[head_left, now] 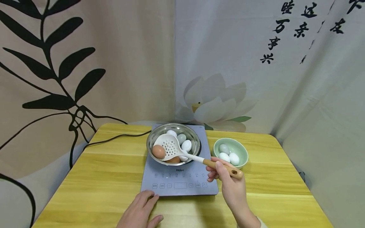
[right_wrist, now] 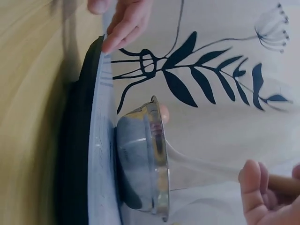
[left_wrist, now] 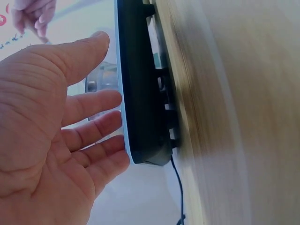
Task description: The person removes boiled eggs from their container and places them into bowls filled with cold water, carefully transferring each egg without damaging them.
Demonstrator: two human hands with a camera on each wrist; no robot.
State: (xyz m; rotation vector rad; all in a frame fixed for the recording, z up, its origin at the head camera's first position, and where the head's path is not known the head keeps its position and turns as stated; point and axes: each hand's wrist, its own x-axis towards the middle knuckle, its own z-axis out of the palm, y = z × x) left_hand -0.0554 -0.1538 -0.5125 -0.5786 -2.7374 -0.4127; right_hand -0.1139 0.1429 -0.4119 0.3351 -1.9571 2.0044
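My right hand (head_left: 228,180) grips the wooden handle of a white slotted spoon (head_left: 171,147), its perforated head over the metal bowl (head_left: 196,139). At the left edge of that head is a brown egg (head_left: 158,152); in the right wrist view it shows just above the rim. Whether the spoon bears its weight, I cannot tell. Several white, greyish and brown eggs (head_left: 186,145) lie inside the bowl. With fingers extended, my left hand (head_left: 139,210) touches the front left corner of the induction cooktop (head_left: 151,177) beneath the bowl.
Right of the cooktop stands a light green bowl (head_left: 244,155) holding a greyish egg and two white ones. A black cord (head_left: 122,135) runs left across the wooden table (head_left: 94,180). Printed curtains (head_left: 142,63) hang behind the table.
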